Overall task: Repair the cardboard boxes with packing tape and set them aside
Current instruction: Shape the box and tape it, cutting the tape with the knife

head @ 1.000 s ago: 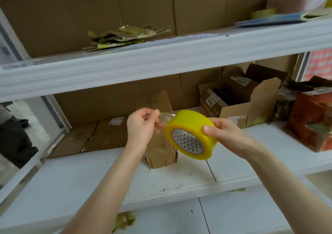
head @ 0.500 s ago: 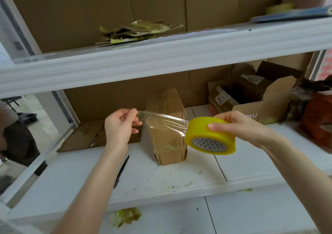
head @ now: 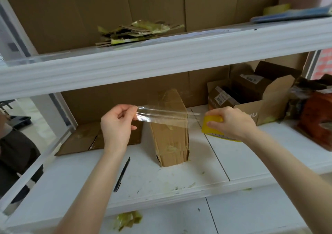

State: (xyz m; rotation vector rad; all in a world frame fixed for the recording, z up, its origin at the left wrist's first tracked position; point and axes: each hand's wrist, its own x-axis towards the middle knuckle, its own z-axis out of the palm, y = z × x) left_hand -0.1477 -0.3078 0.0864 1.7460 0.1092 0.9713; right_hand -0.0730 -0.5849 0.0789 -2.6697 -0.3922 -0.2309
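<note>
Both busy: my left hand [head: 116, 124] pinches the tape strip [head: 161, 115], my right hand [head: 231, 124] grips the roll [head: 212, 119]; slack could crease it.

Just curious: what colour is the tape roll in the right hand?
The tape roll is yellow, shown best in the head view.

White shelf [head: 179, 180] — flattened cardboard [head: 79, 140] left rear, upright box [head: 170, 140] centre, black pen [head: 122, 174] near front edge, open boxes [head: 265, 106] right rear.

box [head: 170, 131]: matt brown cardboard | tape strip [head: 161, 114]: clear glossy film | shelf [head: 179, 180]: smooth white, scuffed
</note>
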